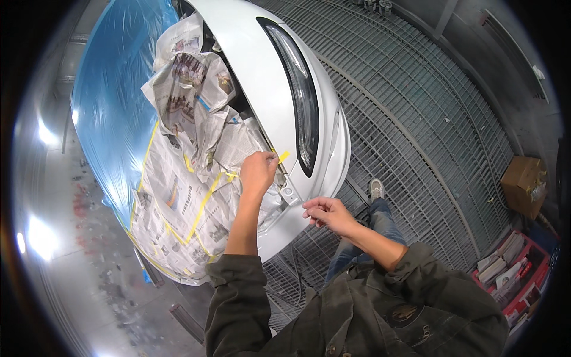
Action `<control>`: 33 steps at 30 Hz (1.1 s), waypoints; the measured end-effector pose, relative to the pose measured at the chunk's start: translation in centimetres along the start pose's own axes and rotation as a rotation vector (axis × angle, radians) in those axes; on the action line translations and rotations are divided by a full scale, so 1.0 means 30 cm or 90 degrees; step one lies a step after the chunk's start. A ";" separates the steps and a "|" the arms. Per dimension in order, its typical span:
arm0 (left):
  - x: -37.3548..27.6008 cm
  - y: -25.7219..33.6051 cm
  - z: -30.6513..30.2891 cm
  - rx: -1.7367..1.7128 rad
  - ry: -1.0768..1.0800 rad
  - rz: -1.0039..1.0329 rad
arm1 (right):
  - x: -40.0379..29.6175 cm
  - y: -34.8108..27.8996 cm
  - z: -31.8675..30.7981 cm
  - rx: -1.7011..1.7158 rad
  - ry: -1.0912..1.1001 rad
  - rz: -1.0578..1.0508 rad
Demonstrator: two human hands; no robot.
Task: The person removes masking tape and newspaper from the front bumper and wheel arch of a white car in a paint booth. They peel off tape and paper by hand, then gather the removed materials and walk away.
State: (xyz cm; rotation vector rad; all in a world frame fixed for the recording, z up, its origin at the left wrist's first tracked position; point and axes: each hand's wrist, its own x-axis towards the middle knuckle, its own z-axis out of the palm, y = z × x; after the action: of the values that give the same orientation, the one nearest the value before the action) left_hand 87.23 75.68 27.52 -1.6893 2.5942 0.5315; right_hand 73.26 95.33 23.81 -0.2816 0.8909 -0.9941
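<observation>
A white car front end (250, 67) with a headlight (301, 98) lies before me. Newspaper sheets (196, 120), joined with yellow masking tape (203, 207), cover the area beside its painted panel. My left hand (260, 172) is at the panel's edge, its fingertips pinched on the end of a short strip of yellow masking tape (284, 156) that reaches onto the white paint. My right hand (328, 215) is held beside the corner of the bodywork, near a metal bracket (289, 192), with its fingers bent; I cannot tell whether anything thin is between them.
Blue plastic film (120, 89) covers the car further left. Metal floor grating (401, 111) runs under and beside the car. At the right stand a cardboard box (523, 185) and a red crate (531, 272) with papers in it. My shoe (376, 188) rests on the grating.
</observation>
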 end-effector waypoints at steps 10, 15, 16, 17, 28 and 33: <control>0.018 -0.008 0.018 -0.006 -0.024 0.007 | 0.000 -0.028 -0.030 0.015 0.012 0.005; 0.017 -0.019 0.020 -0.027 -0.051 0.078 | -0.001 -0.043 -0.039 0.001 0.015 0.012; 0.017 -0.021 0.020 -0.034 -0.054 0.088 | 0.001 -0.041 -0.044 0.005 0.016 0.012; 0.017 -0.026 0.019 -0.042 -0.057 0.099 | 0.002 -0.042 -0.049 0.008 0.018 0.012; -0.072 -0.204 -0.073 -0.113 -0.014 -0.142 | 0.075 -0.114 -0.073 -0.239 0.077 -0.115; -0.111 -0.237 -0.023 -0.113 0.095 -0.141 | 0.243 -0.285 0.063 -0.700 0.139 -0.421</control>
State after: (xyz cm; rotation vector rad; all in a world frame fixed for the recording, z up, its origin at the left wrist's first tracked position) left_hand 95.06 75.85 26.80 -2.1160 2.4716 0.6680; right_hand 71.25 84.35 26.16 -1.4920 1.5447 -1.0452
